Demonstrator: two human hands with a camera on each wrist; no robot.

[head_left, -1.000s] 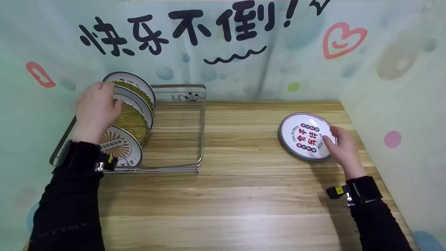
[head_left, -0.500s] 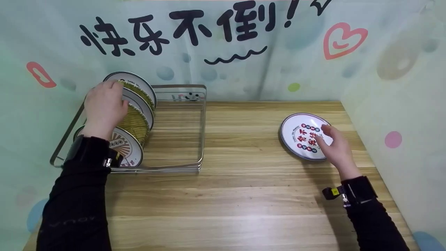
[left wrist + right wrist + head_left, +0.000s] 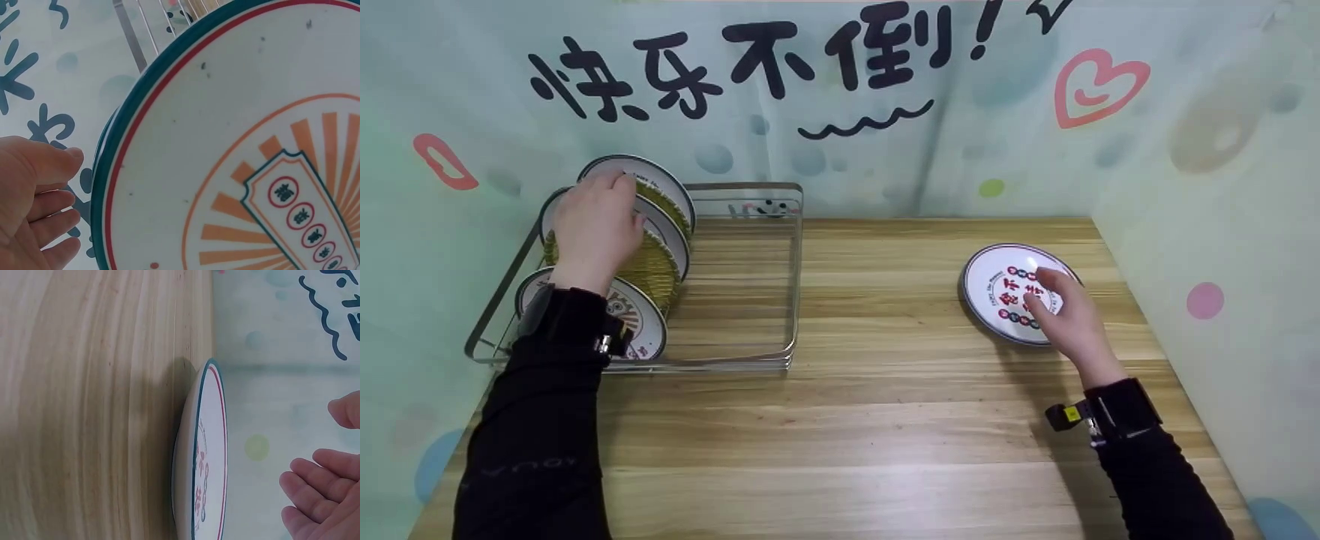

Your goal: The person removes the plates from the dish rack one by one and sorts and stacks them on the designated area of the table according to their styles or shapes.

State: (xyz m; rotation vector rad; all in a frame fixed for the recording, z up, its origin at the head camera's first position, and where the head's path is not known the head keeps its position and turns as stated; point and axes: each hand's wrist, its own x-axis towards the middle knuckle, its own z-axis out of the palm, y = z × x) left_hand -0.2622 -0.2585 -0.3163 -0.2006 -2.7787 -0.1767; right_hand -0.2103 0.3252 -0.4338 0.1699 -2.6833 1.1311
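Observation:
My left hand (image 3: 598, 221) hovers over a row of plates standing on edge in a wire rack (image 3: 796, 285). Its fingers are loosely bent and hold nothing. In front stands a white plate (image 3: 152, 185) with a teal-and-red rim and orange sunburst. Behind it are yellow-green woven-looking discs (image 3: 649, 266) and more white plates (image 3: 641, 174), partly covered by the hand. On the right, my right hand (image 3: 1069, 311) is above a white plate (image 3: 988, 281) with red characters, which lies flat. The right wrist view shows this plate (image 3: 211, 439) apart from the relaxed fingers; another edge shows beneath it.
The rack stands at the back left of the wooden table (image 3: 877, 412), against a printed backdrop (image 3: 870, 172). A pale side wall (image 3: 1222, 247) borders the table on the right. Wood surface lies between the rack and the flat plate.
My left hand has shifted to the right above the rack. My right hand has moved left from the flat plate's right edge to over its face. The plates stay in place.

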